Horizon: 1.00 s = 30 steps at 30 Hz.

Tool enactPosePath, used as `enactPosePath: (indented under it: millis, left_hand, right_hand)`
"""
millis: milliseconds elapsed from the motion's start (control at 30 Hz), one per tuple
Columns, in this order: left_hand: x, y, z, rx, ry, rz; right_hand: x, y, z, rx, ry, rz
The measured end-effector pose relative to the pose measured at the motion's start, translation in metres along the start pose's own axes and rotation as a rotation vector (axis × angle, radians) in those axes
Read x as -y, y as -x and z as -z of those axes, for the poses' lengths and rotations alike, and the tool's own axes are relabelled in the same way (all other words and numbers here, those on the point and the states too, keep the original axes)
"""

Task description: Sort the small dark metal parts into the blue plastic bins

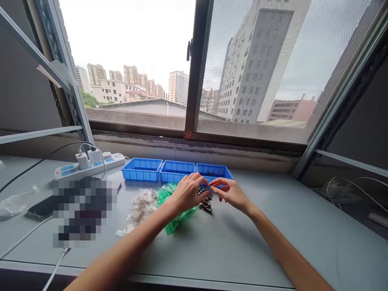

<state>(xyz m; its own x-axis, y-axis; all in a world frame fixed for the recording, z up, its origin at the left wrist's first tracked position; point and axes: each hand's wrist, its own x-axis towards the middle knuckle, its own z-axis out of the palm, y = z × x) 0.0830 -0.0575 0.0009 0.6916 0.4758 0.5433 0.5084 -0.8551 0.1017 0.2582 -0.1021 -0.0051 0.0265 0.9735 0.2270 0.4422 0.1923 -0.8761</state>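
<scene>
Small dark metal parts (206, 205) lie in a pile on the grey table, beside a crumpled green plastic bag (174, 224). Over the bag and the pile's left side is my left hand (191, 192), its thumb and fingers curved and apart, with nothing visible between them. My right hand (226, 192) is just right of the pile, thumb and forefinger pinched near my left fingertips; whatever they hold is too small to make out. Clear plastic packets (142, 208) lie left of the green bag. Behind my hands, the right blue tray (228, 173) contains a few dark pieces.
Two more blue trays, the left one (141, 175) and the middle one (172, 177), stand in the row by the window. A white power strip (65, 171) with plugs, cables, a dark phone (39, 210) and a blurred-out area occupy the table's left side.
</scene>
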Motion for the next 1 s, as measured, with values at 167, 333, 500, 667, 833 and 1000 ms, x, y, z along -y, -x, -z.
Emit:
enactPosePath:
  millis: [167, 333, 500, 667, 833, 1000]
  left_hand:
    - [0.0, 0.001, -0.001, 0.024, -0.044, -0.019]
    - [0.001, 0.0, -0.001, -0.002, -0.083, -0.053]
    - [0.002, -0.002, 0.001, -0.057, -0.101, -0.059]
    - [0.0, -0.002, 0.003, -0.091, -0.098, -0.037]
    - [0.005, -0.002, 0.0, -0.016, -0.08, -0.022]
    - [0.011, -0.005, 0.003, -0.016, -0.129, 0.062]
  right_hand:
    - [0.001, 0.0, -0.005, -0.044, -0.118, -0.034]
    - [-0.002, -0.001, -0.014, 0.009, -0.205, -0.093]
    - [-0.002, 0.0, -0.015, 0.008, -0.277, -0.131]
    - [-0.002, -0.001, -0.013, -0.001, -0.364, -0.129]
    - [-0.006, -0.002, -0.017, 0.044, -0.327, -0.152]
    - [-0.012, -0.003, -0.012, -0.008, -0.064, -0.068]
